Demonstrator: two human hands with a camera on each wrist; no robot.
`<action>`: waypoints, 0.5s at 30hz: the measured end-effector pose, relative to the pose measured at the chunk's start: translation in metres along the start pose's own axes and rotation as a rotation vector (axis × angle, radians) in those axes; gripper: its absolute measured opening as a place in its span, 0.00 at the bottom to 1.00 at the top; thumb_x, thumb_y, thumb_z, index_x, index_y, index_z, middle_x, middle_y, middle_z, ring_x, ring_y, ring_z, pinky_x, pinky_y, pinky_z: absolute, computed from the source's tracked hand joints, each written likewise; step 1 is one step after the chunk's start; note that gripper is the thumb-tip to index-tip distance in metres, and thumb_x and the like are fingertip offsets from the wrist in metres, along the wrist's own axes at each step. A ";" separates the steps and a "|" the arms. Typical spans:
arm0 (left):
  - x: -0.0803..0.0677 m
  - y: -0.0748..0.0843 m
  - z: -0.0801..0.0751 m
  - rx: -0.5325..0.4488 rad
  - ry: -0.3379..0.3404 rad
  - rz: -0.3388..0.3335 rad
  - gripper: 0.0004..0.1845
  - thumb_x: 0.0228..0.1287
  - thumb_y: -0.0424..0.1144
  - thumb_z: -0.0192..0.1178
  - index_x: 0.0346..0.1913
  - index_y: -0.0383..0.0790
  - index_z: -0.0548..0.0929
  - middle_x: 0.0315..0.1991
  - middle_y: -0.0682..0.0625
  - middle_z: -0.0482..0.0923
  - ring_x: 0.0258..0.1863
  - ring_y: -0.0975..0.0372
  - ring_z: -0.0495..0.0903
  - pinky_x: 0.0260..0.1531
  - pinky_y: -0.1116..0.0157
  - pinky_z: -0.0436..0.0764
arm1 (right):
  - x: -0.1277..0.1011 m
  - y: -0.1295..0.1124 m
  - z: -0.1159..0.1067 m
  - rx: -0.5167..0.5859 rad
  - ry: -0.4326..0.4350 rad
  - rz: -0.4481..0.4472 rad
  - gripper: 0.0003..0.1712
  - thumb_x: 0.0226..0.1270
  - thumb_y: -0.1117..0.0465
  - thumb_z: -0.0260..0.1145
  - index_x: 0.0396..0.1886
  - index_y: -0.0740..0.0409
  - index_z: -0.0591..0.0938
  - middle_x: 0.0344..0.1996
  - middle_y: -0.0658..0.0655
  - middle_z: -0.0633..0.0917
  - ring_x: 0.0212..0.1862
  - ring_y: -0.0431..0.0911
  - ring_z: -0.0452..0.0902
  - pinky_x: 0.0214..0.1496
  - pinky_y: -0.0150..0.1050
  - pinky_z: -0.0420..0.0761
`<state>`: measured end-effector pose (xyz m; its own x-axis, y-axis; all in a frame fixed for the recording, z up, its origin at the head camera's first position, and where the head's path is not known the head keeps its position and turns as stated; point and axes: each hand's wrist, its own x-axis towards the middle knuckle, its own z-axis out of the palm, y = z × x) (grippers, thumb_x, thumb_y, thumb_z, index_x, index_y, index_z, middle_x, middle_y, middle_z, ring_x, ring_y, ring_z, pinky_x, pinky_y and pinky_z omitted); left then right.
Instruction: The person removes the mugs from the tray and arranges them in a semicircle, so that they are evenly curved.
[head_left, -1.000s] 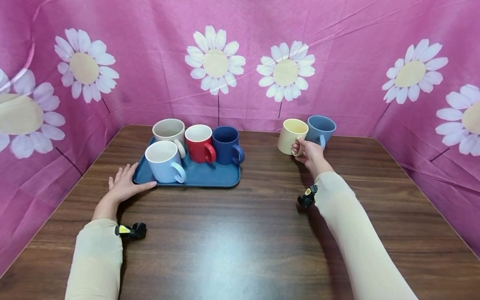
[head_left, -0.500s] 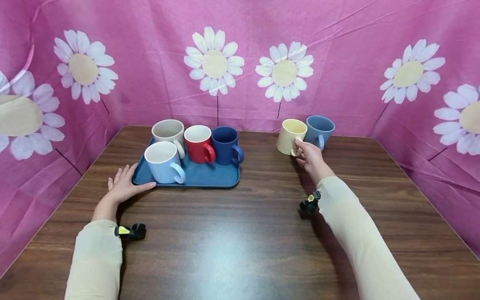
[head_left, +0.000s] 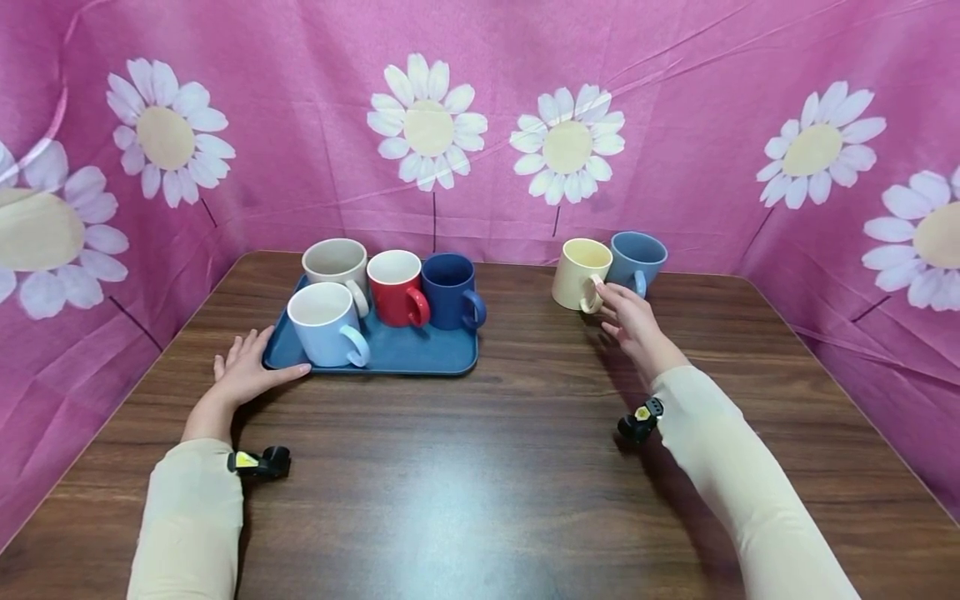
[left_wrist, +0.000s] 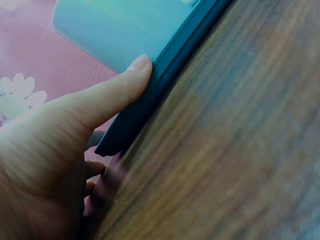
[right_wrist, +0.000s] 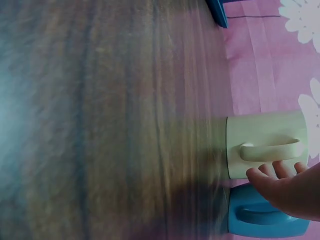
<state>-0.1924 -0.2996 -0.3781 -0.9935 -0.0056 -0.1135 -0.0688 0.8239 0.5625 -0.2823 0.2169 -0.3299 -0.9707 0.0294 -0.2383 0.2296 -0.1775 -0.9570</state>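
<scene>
Right hand (head_left: pixel 630 317), fingers loose, hovers just beside the yellow mug (head_left: pixel 576 271) at 1 o'clock; left hand (head_left: pixel 243 371), fingers straight, presses the blue tray (head_left: pixel 420 354) at 10 o'clock.

We can't read any text, label, brand, number or sign here. The mugs (head_left: pixel 397 287) are plain solid colours with nothing printed on them, the blue tray (head_left: pixel 420 354) is bare too, and the pink cloth (head_left: pixel 675 125) only carries daisy prints (flowers, no lettering). The little black-and-yellow wrist clips (head_left: pixel 258 461) are too small for us to make out any marking.
</scene>
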 end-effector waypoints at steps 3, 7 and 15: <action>0.000 0.000 0.000 0.000 -0.001 0.000 0.55 0.46 0.63 0.56 0.65 0.32 0.39 0.61 0.26 0.33 0.59 0.37 0.28 0.47 0.38 0.27 | -0.006 -0.001 -0.003 -0.004 -0.039 0.004 0.19 0.58 0.53 0.59 0.48 0.51 0.67 0.55 0.56 0.66 0.62 0.52 0.49 0.61 0.47 0.45; 0.000 -0.001 0.000 -0.001 0.001 0.003 0.55 0.46 0.63 0.56 0.65 0.32 0.39 0.61 0.26 0.33 0.59 0.37 0.28 0.47 0.38 0.27 | -0.012 -0.001 -0.005 -0.038 -0.073 0.005 0.37 0.60 0.52 0.57 0.65 0.56 0.52 0.63 0.58 0.55 0.64 0.52 0.43 0.61 0.48 0.43; -0.001 0.001 0.000 -0.009 -0.001 0.006 0.55 0.47 0.62 0.56 0.65 0.32 0.39 0.61 0.26 0.33 0.59 0.37 0.28 0.47 0.38 0.27 | -0.024 0.003 -0.004 -0.103 -0.133 -0.058 0.39 0.62 0.58 0.54 0.66 0.61 0.45 0.63 0.61 0.51 0.63 0.54 0.44 0.60 0.52 0.44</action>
<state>-0.1912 -0.2988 -0.3769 -0.9938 0.0005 -0.1110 -0.0633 0.8189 0.5704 -0.2582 0.2195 -0.3279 -0.9817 -0.0950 -0.1650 0.1726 -0.0774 -0.9820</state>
